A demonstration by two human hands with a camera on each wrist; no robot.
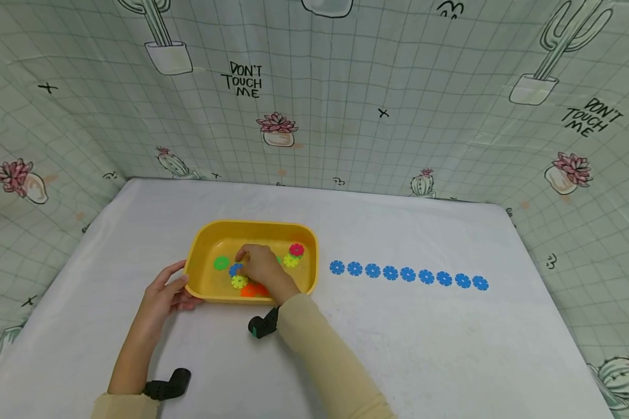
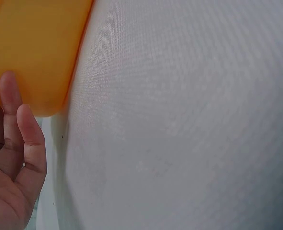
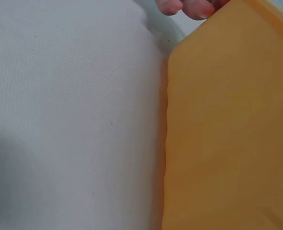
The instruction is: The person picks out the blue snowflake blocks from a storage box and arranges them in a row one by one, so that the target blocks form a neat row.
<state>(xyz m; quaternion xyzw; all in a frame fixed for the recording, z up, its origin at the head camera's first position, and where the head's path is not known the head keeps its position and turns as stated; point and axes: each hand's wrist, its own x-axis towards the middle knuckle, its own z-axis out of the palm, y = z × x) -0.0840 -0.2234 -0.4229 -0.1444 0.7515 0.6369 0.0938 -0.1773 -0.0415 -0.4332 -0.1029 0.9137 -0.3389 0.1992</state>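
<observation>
A yellow plastic tray (image 1: 204, 286) holds several notched interlocking discs. My left hand (image 1: 162, 294) grips the tray's left end, thumb at the rim; the left wrist view shows fingertips (image 2: 9, 91) against the outer wall. My right hand (image 1: 266, 270) reaches over the near rim into the tray. Its thumb and index finger pinch a blue notched disc (image 1: 235, 269), partly covered. Around it lie a green disc (image 1: 221, 263), a yellow disc (image 1: 239, 282) and orange discs (image 1: 254, 290). A pink disc (image 1: 296, 249) and a yellow-green disc (image 1: 290, 261) lie near the right end.
To the tray's right, several blue discs (image 1: 390, 273) lie spaced in a row on the white tablecloth (image 1: 424, 343). A patterned cloth backdrop (image 1: 346, 145) rises behind and at both sides. Black wrist cameras (image 1: 170, 385) stick out from both wrists.
</observation>
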